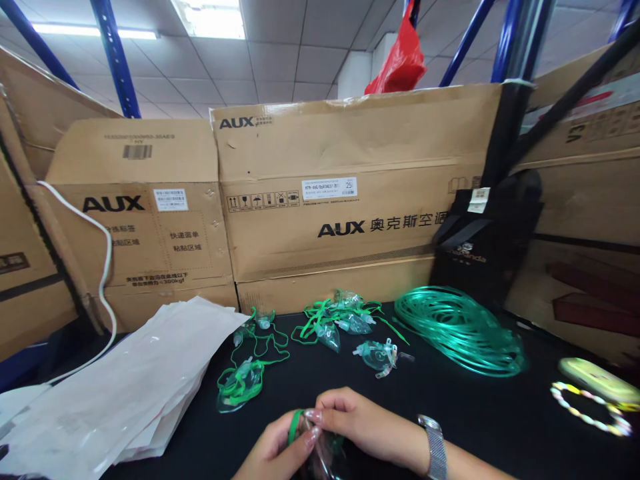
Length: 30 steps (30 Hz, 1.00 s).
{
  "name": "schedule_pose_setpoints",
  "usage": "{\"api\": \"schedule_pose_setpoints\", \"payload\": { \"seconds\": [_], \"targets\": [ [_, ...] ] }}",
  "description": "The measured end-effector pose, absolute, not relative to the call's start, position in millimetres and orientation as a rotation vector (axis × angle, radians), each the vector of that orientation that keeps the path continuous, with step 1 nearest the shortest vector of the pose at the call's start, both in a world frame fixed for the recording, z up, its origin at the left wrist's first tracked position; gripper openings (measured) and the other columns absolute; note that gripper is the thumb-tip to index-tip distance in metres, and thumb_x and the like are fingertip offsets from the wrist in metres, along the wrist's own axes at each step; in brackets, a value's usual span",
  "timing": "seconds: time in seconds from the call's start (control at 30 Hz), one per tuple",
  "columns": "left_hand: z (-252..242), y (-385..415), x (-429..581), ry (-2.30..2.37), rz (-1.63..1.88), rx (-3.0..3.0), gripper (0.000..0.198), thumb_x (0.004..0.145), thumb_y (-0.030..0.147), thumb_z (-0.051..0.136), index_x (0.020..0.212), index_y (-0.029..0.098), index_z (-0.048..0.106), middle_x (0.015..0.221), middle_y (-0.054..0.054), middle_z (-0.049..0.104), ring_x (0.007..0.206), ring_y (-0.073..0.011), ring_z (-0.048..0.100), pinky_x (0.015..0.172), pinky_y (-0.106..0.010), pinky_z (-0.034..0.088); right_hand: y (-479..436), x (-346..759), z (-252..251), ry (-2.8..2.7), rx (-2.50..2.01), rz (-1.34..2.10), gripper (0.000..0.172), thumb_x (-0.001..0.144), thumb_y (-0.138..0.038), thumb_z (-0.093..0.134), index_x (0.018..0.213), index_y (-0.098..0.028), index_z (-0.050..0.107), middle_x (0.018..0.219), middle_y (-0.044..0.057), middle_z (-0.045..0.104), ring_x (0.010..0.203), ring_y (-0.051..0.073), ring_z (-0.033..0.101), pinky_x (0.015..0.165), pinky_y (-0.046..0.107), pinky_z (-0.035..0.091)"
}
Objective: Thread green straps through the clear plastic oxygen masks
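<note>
Low in the view, over the black table [465, 413], my left hand [277, 448] and my right hand [360, 421] meet, both closed on a clear mask with a green strap [320, 455]. The left thumb and fingers pinch the strap; the right fingers press on the mask from above. A metal watch is on my right wrist. Several more clear masks with green straps lie just beyond: one [240, 385] to the left, one [376, 355] straight ahead, and a cluster [336, 319] further back.
A coil of green tubing [457, 328] lies at the right. White flat pouches [120, 387] are stacked at the left. Cardboard AUX boxes [345, 193] wall the back; a black bag [485, 240] leans there. A yellow object [597, 381] and a bead bracelet [587, 408] lie far right.
</note>
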<state>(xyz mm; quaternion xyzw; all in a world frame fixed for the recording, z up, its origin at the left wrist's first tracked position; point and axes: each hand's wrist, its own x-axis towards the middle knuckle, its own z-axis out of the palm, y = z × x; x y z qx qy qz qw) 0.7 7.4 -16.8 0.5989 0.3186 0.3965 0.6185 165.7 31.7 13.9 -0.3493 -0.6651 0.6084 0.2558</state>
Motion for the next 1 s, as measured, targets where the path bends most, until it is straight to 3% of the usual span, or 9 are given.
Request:
{"api": "schedule_pose_setpoints", "payload": {
  "seconds": [1.0],
  "targets": [
    [-17.0,6.4,-0.7,0.767,0.891,1.401,0.036,0.071,0.048,0.057,0.082,0.015,0.063,0.071,-0.002,0.057,0.069,-0.0156,0.05,0.068,-0.028,0.039,31.2,165.8,16.4,-1.787,-0.932,1.692,0.042,0.065,-0.055,0.058,0.059,-0.014,0.05,0.055,-0.006,0.044,0.055,0.008,0.038,0.058,0.023,0.031]
  ]
}}
